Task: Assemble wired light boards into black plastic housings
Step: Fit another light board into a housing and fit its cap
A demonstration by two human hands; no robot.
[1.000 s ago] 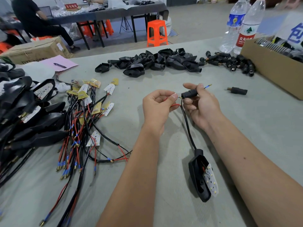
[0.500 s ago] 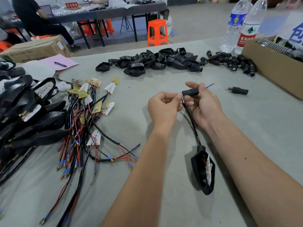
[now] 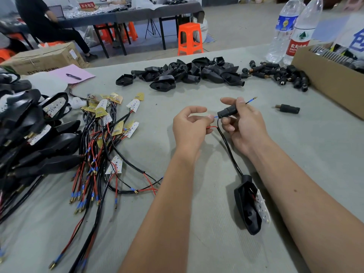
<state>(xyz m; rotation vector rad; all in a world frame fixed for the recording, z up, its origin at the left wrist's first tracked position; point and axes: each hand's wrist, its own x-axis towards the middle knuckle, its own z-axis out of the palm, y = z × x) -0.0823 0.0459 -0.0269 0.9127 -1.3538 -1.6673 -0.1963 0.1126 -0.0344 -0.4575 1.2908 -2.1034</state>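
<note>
My right hand (image 3: 244, 127) grips a short black tube connector (image 3: 226, 111) above the grey table; a blue-tipped wire end (image 3: 251, 100) pokes out past its far side. My left hand (image 3: 190, 128) pinches a red wire (image 3: 212, 127) with a blue tip right at the connector's near opening. A black cable (image 3: 229, 152) runs from there down to a black plastic housing (image 3: 247, 205) lying on the table between my forearms, with a white light board (image 3: 263, 207) sitting loosely tilted at its right rim.
A tangle of wired light boards (image 3: 102, 146) lies at left, beside finished black units (image 3: 29, 138). Empty housings (image 3: 183, 74) and spare connectors (image 3: 279, 74) lie at the back. One loose connector (image 3: 288, 108), a cardboard box (image 3: 331, 79) and water bottles (image 3: 291, 30) stand right.
My left hand has drawn slightly away from the connector, so the red wire's blue tip shows at its opening. The housing has shifted and its light board faces up more.
</note>
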